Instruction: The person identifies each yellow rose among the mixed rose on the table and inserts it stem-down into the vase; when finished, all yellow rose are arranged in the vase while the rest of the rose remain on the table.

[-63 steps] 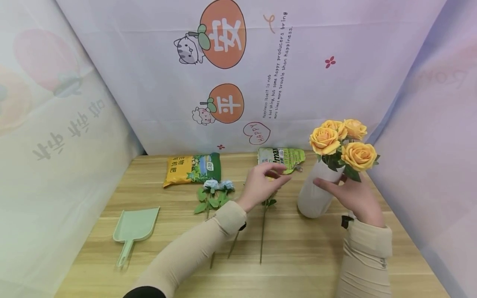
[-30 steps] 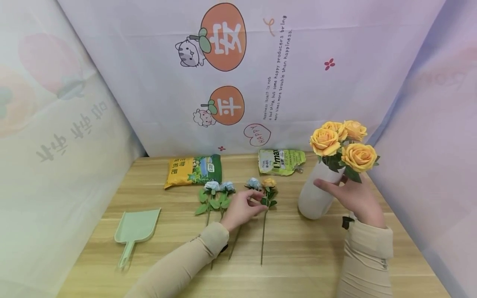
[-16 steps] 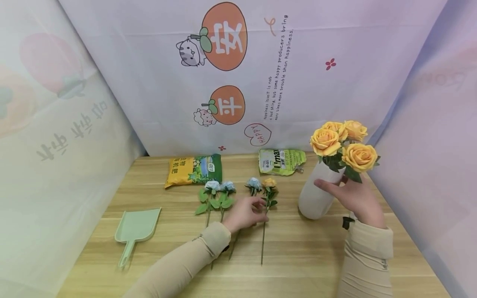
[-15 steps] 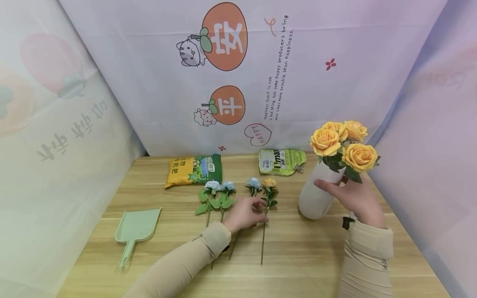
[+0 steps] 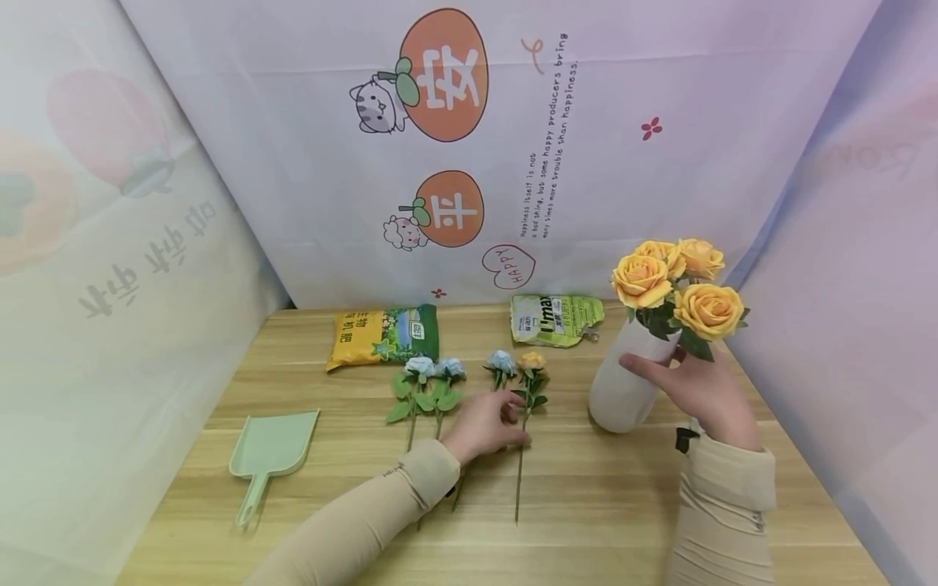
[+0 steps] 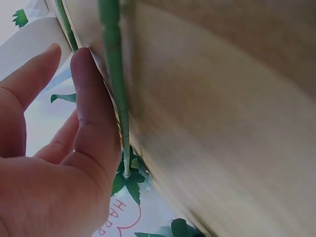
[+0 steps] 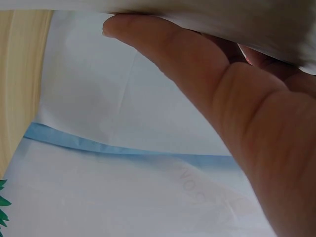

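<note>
In the head view, my left hand (image 5: pixel 484 427) is at the stem of a yellow rose (image 5: pixel 532 360) lying on the table. Its thumb and index finger stand apart on either side of that stem, as the left wrist view shows, where the stem (image 6: pixel 66 23) runs close by the index fingertip. A blue rose (image 5: pixel 501 363) lies just left of it, its stem partly behind the hand. My right hand (image 5: pixel 703 395) grips a tilted white vase (image 5: pixel 619 395), thumb across its front. Several large yellow roses (image 5: pixel 707 311) stand in the vase.
Two more blue roses (image 5: pixel 420 368) with green leaves lie left of my left hand. A yellow-green packet (image 5: pixel 383 335) and a lime-green pouch (image 5: pixel 555 319) lie along the back. A pale green dustpan (image 5: pixel 273 446) lies at left. Printed cloth walls (image 5: pixel 315 203) enclose the table.
My left hand has come back from near the pouch, down and toward me, to the small yellow rose's stem. The right hand and vase have stayed in place.
</note>
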The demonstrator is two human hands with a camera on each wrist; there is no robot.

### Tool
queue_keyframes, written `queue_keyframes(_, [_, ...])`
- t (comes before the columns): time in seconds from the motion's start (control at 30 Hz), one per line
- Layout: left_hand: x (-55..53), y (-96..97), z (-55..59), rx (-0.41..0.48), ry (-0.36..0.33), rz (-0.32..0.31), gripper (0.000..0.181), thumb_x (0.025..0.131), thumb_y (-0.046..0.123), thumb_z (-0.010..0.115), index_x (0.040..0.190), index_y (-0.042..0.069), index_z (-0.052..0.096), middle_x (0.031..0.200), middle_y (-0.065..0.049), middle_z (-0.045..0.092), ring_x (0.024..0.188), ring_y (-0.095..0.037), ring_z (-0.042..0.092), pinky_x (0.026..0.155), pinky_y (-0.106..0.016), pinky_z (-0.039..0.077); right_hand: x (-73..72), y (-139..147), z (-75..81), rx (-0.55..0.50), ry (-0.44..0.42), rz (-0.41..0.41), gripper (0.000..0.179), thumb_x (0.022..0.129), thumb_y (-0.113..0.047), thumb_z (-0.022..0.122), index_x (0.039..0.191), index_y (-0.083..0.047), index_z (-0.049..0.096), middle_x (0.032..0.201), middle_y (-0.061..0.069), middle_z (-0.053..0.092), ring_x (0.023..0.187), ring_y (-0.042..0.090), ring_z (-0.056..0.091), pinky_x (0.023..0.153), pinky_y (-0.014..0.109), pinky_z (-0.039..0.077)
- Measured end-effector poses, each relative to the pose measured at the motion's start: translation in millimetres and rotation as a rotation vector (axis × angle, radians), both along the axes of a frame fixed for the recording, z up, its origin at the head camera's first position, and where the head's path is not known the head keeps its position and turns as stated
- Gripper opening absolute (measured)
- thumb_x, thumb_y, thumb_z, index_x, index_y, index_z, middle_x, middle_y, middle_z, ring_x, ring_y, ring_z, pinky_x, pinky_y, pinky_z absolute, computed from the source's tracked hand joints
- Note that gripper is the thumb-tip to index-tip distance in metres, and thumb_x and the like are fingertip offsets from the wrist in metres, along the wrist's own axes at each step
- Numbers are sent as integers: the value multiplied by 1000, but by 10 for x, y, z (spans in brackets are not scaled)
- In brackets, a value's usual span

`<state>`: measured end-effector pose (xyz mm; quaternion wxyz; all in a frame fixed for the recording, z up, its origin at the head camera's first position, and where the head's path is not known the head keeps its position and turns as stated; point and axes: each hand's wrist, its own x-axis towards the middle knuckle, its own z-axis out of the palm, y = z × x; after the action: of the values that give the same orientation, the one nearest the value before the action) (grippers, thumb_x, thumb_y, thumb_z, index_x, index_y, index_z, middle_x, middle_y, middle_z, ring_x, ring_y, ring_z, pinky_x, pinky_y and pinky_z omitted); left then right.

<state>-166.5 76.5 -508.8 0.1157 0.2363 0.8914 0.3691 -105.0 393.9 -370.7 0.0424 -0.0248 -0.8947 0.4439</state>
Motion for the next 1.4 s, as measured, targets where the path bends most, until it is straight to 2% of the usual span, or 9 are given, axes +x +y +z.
queue_keyframes(0.27, [-17,12,2,-39,-6,13,63,81,35,98,134,11,73,96,6,70,79,-5,62,76,-27,57,6,-5,-3,-2,-10,0,120,91,-58,84,175,-30,2,178,20,14,145,67,36,110,78,41])
queue_keyframes(0.43, [-1,40,21,-68,-10,-4,65,82,36,97,136,10,72,94,7,67,72,-5,60,69,-25,55,14,-8,2,2,-15,-4,120,91,-59,83,175,-29,2,178,21,14,144,67,36,109,78,41])
queue_keyframes(0.63, [-3,50,6,-72,8,-17,62,83,31,96,135,9,72,91,9,64,75,-6,58,69,-24,53,14,-11,2,-5,-6,1,120,91,-57,84,175,-28,3,178,21,15,145,66,35,111,78,40])
queue_keyframes(0.8, [-4,51,-2,-66,19,-15,57,83,20,94,134,8,72,87,7,65,72,-6,57,69,-24,51,7,-5,-4,-10,-3,6,120,92,-57,84,175,-30,1,178,20,14,146,66,35,110,78,41])
queue_keyframes(0.97, [1,52,-4,-40,-19,2,57,82,7,89,136,5,70,81,9,66,66,-5,60,66,-23,52,5,3,-11,-14,10,8,120,92,-56,84,175,-30,3,178,19,15,146,65,36,109,78,41])
queue_keyframes(1.13, [5,54,-3,-23,-50,5,58,82,3,87,137,4,70,79,10,65,64,-6,61,64,-23,53,7,3,-14,-19,20,9,118,92,-54,85,175,-29,4,178,17,16,146,64,36,110,78,40])
queue_keyframes(1.4, [-6,52,7,1,-51,9,57,82,0,85,136,3,71,83,8,68,68,-5,62,65,-23,54,3,2,-12,-7,9,12,119,92,-56,83,175,-29,3,178,20,15,146,65,35,110,77,41])
